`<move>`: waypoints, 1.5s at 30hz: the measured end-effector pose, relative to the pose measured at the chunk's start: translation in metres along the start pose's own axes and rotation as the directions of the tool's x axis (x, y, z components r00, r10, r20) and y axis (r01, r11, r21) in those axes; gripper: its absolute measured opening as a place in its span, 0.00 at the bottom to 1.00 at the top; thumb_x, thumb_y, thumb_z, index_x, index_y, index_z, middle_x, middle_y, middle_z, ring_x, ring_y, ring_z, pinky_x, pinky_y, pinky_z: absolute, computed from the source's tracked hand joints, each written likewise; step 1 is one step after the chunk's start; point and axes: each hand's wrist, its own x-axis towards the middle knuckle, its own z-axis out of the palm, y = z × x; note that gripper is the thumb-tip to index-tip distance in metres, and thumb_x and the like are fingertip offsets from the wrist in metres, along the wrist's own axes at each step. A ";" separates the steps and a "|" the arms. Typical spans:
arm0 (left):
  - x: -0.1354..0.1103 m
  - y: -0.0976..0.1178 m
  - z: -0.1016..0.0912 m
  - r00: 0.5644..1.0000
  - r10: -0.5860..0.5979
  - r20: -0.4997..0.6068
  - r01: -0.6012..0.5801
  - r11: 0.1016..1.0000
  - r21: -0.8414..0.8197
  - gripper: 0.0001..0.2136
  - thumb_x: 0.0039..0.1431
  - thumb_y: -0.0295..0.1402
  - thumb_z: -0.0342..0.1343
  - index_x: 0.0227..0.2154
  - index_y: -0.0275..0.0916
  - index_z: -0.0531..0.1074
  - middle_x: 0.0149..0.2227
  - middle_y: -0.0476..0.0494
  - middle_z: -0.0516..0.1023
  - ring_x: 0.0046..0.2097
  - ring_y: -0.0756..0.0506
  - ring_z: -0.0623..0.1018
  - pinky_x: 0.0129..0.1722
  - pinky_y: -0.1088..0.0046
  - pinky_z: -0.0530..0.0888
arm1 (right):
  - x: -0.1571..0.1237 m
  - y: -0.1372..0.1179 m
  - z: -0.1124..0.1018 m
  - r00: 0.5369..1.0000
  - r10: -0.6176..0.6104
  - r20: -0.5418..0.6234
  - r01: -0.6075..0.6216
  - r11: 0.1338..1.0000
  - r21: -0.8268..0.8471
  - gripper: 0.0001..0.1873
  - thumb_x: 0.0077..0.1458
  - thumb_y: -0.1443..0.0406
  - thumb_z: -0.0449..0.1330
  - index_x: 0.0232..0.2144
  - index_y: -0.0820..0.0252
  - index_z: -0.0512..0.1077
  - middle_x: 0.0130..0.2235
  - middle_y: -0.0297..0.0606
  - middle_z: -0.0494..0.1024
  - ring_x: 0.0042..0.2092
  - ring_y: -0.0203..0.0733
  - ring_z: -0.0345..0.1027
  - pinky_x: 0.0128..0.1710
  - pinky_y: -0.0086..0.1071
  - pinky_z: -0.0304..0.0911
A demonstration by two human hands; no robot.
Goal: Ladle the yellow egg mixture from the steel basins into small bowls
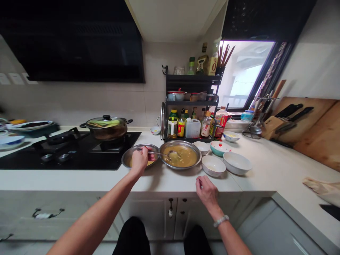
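Observation:
My left hand [140,161] is closed round the handle of a metal spoon [162,154], above a steel basin [126,163] of yellowish liquid. The spoon reaches right, its head in the tan liquid of a second steel basin [195,165], where small pale bits float. At the counter's front edge, my right hand [207,191] is loosely curled, with nothing visible in it. Nearest to it stands a white bowl [214,170]; a larger white bowl [237,166] is to its right. Behind these are a small white bowl [202,148] and a green-and-white bowl [219,150].
A lidded pot [107,131] sits on the black stove [101,163] at left. A black rack [191,103] with bottles and jars stands at the wall. Knives in a wooden block [273,127], cutting boards [316,124] and hanging utensils [255,129] are at right.

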 end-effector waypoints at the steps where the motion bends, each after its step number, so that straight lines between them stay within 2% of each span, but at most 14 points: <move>1: 0.001 0.001 -0.001 0.999 -0.038 -0.026 0.037 0.998 -0.044 0.11 0.57 0.33 0.46 0.26 0.35 0.72 0.16 0.45 0.74 0.20 0.45 0.77 0.23 0.70 0.75 | 0.000 0.000 0.000 1.000 0.000 -0.003 0.000 1.000 0.000 0.13 0.60 0.68 0.48 0.25 0.59 0.68 0.24 0.34 0.66 0.26 0.35 0.59 0.28 0.29 0.51; 5: 0.002 0.007 -0.004 0.987 -0.138 -0.080 0.125 0.980 -0.155 0.11 0.56 0.29 0.46 0.24 0.34 0.71 0.15 0.45 0.73 0.20 0.45 0.77 0.23 0.71 0.76 | 0.001 -0.001 -0.001 1.000 -0.004 -0.010 0.004 1.000 -0.004 0.13 0.60 0.68 0.48 0.25 0.59 0.68 0.24 0.34 0.66 0.25 0.35 0.59 0.28 0.29 0.51; 10: -0.003 0.019 -0.011 0.980 -0.178 -0.090 0.161 0.971 -0.175 0.11 0.55 0.27 0.46 0.22 0.33 0.71 0.15 0.45 0.73 0.19 0.47 0.76 0.24 0.71 0.77 | 0.001 -0.001 -0.002 1.000 -0.011 -0.012 0.011 1.000 0.003 0.13 0.60 0.68 0.48 0.25 0.59 0.68 0.24 0.34 0.66 0.26 0.35 0.60 0.28 0.28 0.51; 20: 0.000 0.028 -0.032 0.985 -0.135 -0.106 0.114 0.976 -0.183 0.09 0.52 0.27 0.47 0.24 0.29 0.70 0.18 0.44 0.73 0.20 0.50 0.75 0.24 0.74 0.77 | 0.001 -0.001 -0.002 1.000 -0.014 -0.007 0.014 1.000 -0.003 0.13 0.60 0.68 0.48 0.25 0.59 0.68 0.24 0.34 0.66 0.26 0.35 0.60 0.28 0.29 0.51; 28: 0.000 0.034 -0.070 0.970 -0.128 -0.205 0.085 0.975 -0.206 0.09 0.51 0.28 0.48 0.24 0.28 0.71 0.21 0.42 0.75 0.22 0.49 0.77 0.25 0.74 0.77 | 0.001 -0.001 -0.002 1.000 -0.010 -0.006 0.010 1.000 0.004 0.13 0.60 0.68 0.48 0.25 0.59 0.68 0.24 0.34 0.67 0.25 0.35 0.60 0.28 0.29 0.51; 32: -0.002 0.031 -0.091 0.965 -0.059 -0.256 0.029 0.993 -0.117 0.10 0.52 0.31 0.47 0.24 0.31 0.71 0.19 0.44 0.75 0.21 0.48 0.76 0.25 0.72 0.77 | 0.001 -0.001 -0.002 1.000 -0.013 -0.003 0.013 1.000 0.008 0.13 0.60 0.68 0.48 0.25 0.59 0.68 0.24 0.34 0.67 0.25 0.35 0.60 0.27 0.29 0.51; 35: -0.009 0.026 -0.104 0.966 0.074 -0.248 -0.051 0.994 0.100 0.12 0.54 0.34 0.46 0.28 0.34 0.73 0.18 0.46 0.75 0.21 0.46 0.77 0.24 0.71 0.76 | 0.001 0.000 -0.002 1.000 -0.014 -0.005 0.014 1.000 0.015 0.13 0.60 0.68 0.48 0.25 0.59 0.68 0.24 0.34 0.67 0.26 0.35 0.60 0.28 0.29 0.51; 37: -0.015 0.022 -0.110 0.958 0.210 -0.195 -0.139 0.936 0.322 0.14 0.56 0.36 0.45 0.32 0.36 0.74 0.18 0.47 0.76 0.22 0.45 0.78 0.25 0.72 0.75 | 0.001 0.000 -0.001 1.000 -0.014 -0.007 0.014 1.000 0.017 0.13 0.60 0.68 0.48 0.26 0.59 0.68 0.24 0.34 0.67 0.26 0.35 0.60 0.28 0.29 0.51; 38: -0.017 0.019 -0.113 0.945 0.292 -0.149 -0.203 0.878 0.433 0.14 0.57 0.37 0.44 0.34 0.36 0.74 0.19 0.47 0.76 0.23 0.45 0.79 0.25 0.73 0.74 | 0.001 0.000 -0.001 1.000 -0.015 -0.007 0.015 1.000 0.015 0.12 0.60 0.68 0.49 0.26 0.59 0.68 0.24 0.34 0.67 0.26 0.35 0.60 0.28 0.29 0.51; 40: -0.021 0.013 -0.117 0.892 0.453 -0.015 -0.355 0.720 0.596 0.15 0.58 0.37 0.44 0.37 0.37 0.74 0.20 0.47 0.77 0.25 0.46 0.79 0.28 0.74 0.74 | 0.001 0.000 -0.002 1.000 -0.018 -0.009 0.018 1.000 0.011 0.12 0.60 0.67 0.49 0.26 0.58 0.68 0.24 0.34 0.67 0.26 0.35 0.60 0.28 0.29 0.51; 43: -0.024 0.006 -0.118 0.773 0.605 0.191 -0.560 0.508 0.654 0.14 0.59 0.37 0.44 0.37 0.37 0.74 0.28 0.43 0.79 0.28 0.47 0.79 0.31 0.74 0.73 | 0.002 0.000 -0.002 1.000 -0.018 -0.015 0.018 1.000 0.013 0.13 0.59 0.68 0.48 0.25 0.58 0.68 0.24 0.34 0.66 0.25 0.35 0.60 0.27 0.29 0.51; 45: -0.025 0.007 -0.114 0.728 0.645 0.232 -0.610 0.455 0.649 0.14 0.59 0.36 0.44 0.37 0.36 0.73 0.31 0.42 0.80 0.30 0.48 0.79 0.33 0.75 0.73 | 0.002 0.000 -0.002 1.000 -0.016 -0.016 0.016 1.000 0.014 0.13 0.59 0.68 0.48 0.25 0.59 0.67 0.24 0.34 0.66 0.25 0.35 0.60 0.27 0.29 0.51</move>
